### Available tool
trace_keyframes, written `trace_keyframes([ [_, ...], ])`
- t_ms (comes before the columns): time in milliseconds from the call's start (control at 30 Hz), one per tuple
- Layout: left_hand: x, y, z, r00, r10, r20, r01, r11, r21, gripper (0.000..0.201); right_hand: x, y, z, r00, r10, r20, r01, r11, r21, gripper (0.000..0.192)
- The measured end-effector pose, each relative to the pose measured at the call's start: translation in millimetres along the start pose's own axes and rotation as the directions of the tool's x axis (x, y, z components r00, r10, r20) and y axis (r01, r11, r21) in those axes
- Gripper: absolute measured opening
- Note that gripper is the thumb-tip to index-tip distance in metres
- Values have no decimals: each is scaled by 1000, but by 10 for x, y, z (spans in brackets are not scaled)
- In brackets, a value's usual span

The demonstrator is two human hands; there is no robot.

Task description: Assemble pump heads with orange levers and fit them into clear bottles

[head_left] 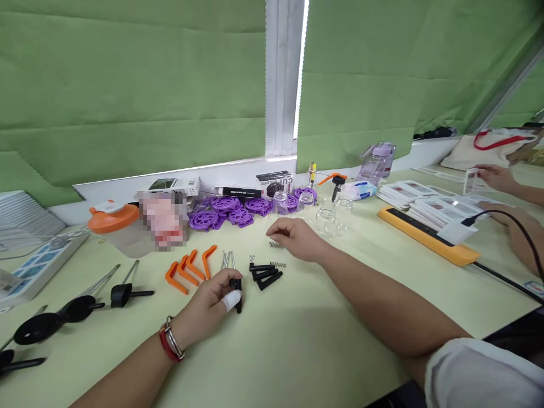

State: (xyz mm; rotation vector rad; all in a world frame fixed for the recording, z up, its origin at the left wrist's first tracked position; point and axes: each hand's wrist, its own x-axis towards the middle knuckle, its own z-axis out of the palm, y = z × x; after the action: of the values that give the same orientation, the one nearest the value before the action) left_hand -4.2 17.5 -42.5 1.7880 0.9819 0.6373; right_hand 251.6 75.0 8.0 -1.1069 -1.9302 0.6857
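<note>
Far left of the left hand: white power strip [36, 266] at table edge, black ladle-shaped parts [51, 320] w/ metal rods just nearer. Beyond those, clear container w/ orange lid [114, 218].

Orange hooks [187, 266], approx 4, lie in a row just left of & behind the left hand. Thin metal pins [227, 259] right behind its fingertips.

Left hand [208, 303] rests on the table [297, 340], wrist w/ red & silver bangles, one finger taped white. Fingers curled round a small black piece [237, 289], pinching it vs. the tabletop.

Just right of left hand, btwn the two hands: short black pegs [266, 275], 3 or 4, lying side by side. One small spring [278, 264] touches that group; another spring [276, 245] sits just under the right hand's fingertips.

Right hand [297, 238] hovers low, loosely curled, fingers pointing left twd that spring; holds nothing I can see, contact w/ spring can't tell.

Behind right hand: purple gear wheels [238, 209] piled by the sill, small glass jars [327, 218] just right of them.

Well right of right hand: yellow flat device [429, 238] w/ black cable, stacks of cards [425, 201] beyond. Another person's hands [497, 178] at far right edge, one holding a card.
</note>
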Motion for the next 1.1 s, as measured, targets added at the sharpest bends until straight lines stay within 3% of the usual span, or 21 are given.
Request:
trace_keyframes([
  [133,16,10,-99,999,-32,33,27,989,142,23,41,270,-129,973,175,147,-171,984,-42,12],
  [333,32,73,-205,987,-71,141,34,968,248,23,27,360,-40,930,171,325,-131,981,-142,10],
  [500,11,120,-260,979,-56,196,-26,920,392,19,8,337,-42,855,204,477,-127,974,-189,13],
  [833,-39,202,-438,939,-198,281,40,875,483,12,1,375,-7,876,265,402,-130,934,-332,5],
  [1100,-123,347,-553,914,-267,305,67,841,536,16,-10,338,18,881,173,440,-42,956,-291,14],
])
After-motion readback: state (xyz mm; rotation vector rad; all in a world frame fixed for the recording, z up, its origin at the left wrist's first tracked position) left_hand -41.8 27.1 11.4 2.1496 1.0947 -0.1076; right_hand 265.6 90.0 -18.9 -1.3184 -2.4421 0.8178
